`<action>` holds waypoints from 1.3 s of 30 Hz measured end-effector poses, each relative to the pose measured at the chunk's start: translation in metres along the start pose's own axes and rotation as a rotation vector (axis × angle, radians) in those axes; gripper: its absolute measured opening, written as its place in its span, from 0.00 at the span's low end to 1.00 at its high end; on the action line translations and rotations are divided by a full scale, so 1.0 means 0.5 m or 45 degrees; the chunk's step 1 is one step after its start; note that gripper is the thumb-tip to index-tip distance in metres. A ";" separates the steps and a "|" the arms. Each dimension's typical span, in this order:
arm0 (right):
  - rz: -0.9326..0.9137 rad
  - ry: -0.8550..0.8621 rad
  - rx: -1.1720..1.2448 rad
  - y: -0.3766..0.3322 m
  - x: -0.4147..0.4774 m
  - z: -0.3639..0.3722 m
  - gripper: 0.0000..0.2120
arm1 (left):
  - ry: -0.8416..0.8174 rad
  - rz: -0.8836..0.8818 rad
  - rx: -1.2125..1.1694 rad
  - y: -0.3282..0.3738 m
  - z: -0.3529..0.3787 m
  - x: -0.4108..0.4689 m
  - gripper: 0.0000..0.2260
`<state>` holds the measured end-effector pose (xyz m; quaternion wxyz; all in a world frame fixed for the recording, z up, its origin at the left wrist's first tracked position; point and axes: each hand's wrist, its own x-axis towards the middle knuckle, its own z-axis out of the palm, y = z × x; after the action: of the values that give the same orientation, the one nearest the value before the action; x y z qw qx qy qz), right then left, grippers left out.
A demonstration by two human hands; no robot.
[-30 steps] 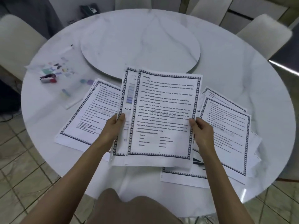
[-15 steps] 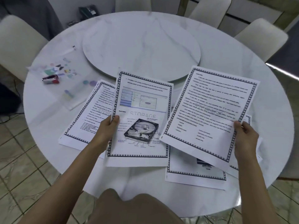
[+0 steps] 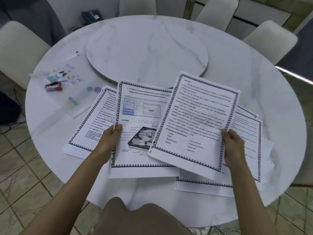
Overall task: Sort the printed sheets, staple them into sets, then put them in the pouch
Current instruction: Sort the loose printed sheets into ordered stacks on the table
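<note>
Spanning the view: round marble tabletop, turntable at 12 o'clock. Sheet piles lie flat at 9 o'clock and 3 o'clock. Centre: left hand, fingers pinching the hard-disk page by its left edge; right hand, fingers pinching the text page by its right edge, overlapping the first. Clear pouch at 10 o'clock, red stapler on it.

Stapler on pouch, left of sheets on table

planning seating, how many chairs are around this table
4 chairs: one at left, two on the far side, one at far right. Others may sit out of view.
</note>
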<state>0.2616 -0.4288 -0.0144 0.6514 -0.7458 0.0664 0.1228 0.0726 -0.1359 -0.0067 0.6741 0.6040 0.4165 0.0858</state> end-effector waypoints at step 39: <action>0.156 -0.251 -0.192 0.046 -0.036 -0.024 0.07 | -0.145 -0.041 0.375 -0.034 0.119 -0.009 0.15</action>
<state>0.2393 -0.4450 -0.0299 0.5882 -0.7714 0.0382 0.2398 0.1025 -0.1874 -0.0243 0.6020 0.6934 0.3954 -0.0214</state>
